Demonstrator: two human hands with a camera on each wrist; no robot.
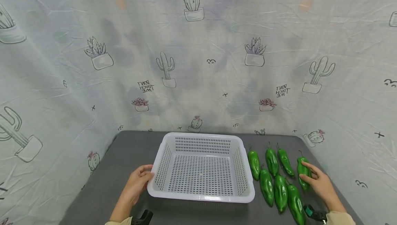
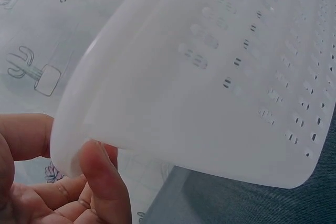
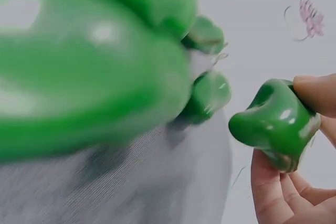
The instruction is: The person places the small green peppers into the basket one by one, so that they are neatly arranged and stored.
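Note:
A white perforated plastic basket point(image 1: 200, 198) stands in the middle of the dark table, with nothing inside it. My left hand point(image 1: 136, 183) grips its left rim; the left wrist view shows the thumb point(image 2: 102, 177) on one face of the rim and fingers on the other. At the far right, my right hand point(image 1: 319, 183) holds a green pepper point(image 1: 303, 170) between thumb and fingers. In the right wrist view that pepper point(image 3: 278, 121) is pinched, its curved tip pointing left. Several more green peppers point(image 1: 280, 192) lie between the basket and my right hand.
The dark table point(image 1: 136, 145) carries the basket and peppers, with its edges at left and right. A pale cloth point(image 1: 198, 80) printed with cacti hangs behind and at both sides. The nearest loose pepper point(image 3: 89, 66) fills much of the right wrist view.

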